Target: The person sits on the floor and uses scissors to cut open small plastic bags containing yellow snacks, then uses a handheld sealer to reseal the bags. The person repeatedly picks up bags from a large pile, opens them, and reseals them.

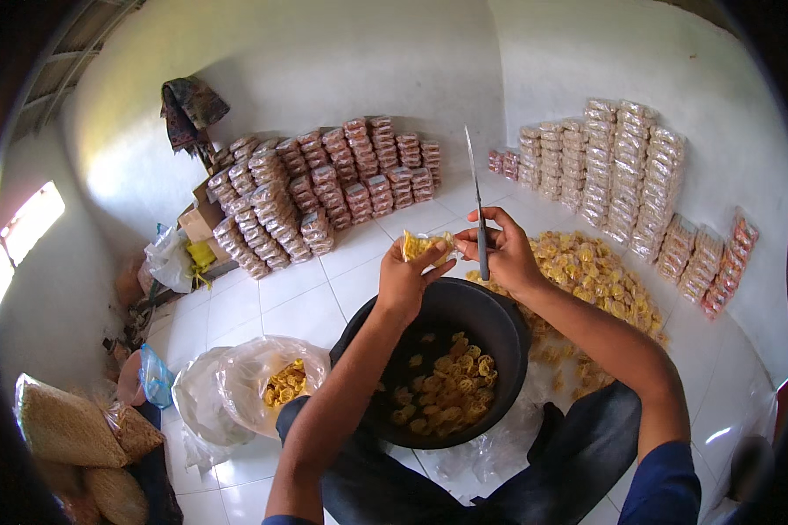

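My left hand grips a small clear plastic bag filled with yellow snack pieces, above the far rim of a black basin. The fingertips of my right hand are at the bag's right end; whether they pinch the plastic is hard to tell. That same hand holds a long, narrow-bladed knife by its grey handle, blade pointing up and away from me. Loose yellow wheel-shaped snacks lie in the bottom of the basin, which stands between my legs.
At my left stands an open clear plastic sack with yellow snacks inside. A heap of small filled packets covers the tiles on the right. Stacked packs line the back wall and right wall. Large filled bags lie far left.
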Available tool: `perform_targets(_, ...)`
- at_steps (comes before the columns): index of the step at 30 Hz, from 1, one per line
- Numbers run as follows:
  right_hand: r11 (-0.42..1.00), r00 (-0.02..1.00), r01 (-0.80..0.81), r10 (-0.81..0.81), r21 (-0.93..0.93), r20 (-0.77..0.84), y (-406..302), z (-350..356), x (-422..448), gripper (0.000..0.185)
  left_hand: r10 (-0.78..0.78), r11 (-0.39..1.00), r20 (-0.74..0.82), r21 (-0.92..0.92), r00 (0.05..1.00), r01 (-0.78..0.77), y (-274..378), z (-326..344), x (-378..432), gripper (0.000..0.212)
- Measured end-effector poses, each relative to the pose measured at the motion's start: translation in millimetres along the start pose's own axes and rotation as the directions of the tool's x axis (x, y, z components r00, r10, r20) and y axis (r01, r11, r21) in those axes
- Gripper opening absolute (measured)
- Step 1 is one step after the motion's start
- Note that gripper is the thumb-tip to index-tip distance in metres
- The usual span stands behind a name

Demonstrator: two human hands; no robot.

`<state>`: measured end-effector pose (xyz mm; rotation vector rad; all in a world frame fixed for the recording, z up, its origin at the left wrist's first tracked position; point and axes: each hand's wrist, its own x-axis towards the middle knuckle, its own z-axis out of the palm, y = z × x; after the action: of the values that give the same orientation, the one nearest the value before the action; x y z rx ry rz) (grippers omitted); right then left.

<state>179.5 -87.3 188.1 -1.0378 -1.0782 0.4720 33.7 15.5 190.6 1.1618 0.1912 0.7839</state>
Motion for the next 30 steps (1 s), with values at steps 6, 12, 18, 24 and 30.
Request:
perform_targets(6,0.986,0.988,0.130,-0.121,-0.106,0.091,18.2,-13.9,-26.5,0.036,-0.191,0.980,0.005,-0.054,0.982,0.191,-24.9,-1.5,-24.0,0.030)
perform_targets(12,0.986,0.979,-0.073,0.100,-0.148,0.179,-6.3,-22.0,-31.8,0.032,-0.269,0.930,0.147,0.298,0.952,0.216,-5.9,-9.0,-32.4,0.040)
perform_targets(18,0.989,0.978,0.028,0.002,-0.142,0.211,-9.3,-23.1,-52.6,0.032,-0.343,0.906,0.216,0.334,0.914,0.261,-15.1,-2.4,-41.0,0.029)
perform_targets(24,0.976,0.993,0.113,-0.105,-0.188,0.051,-13.1,-24.1,-68.2,0.034,-0.343,0.939,0.147,0.066,0.928,0.337,-24.3,-6.0,-38.8,0.012)
perform_targets(30,0.972,0.995,0.102,-0.094,-0.211,0.045,-12.1,-17.9,-77.8,0.033,-0.324,0.945,0.053,-0.020,0.945,0.325,-33.9,7.1,-46.3,0.018)
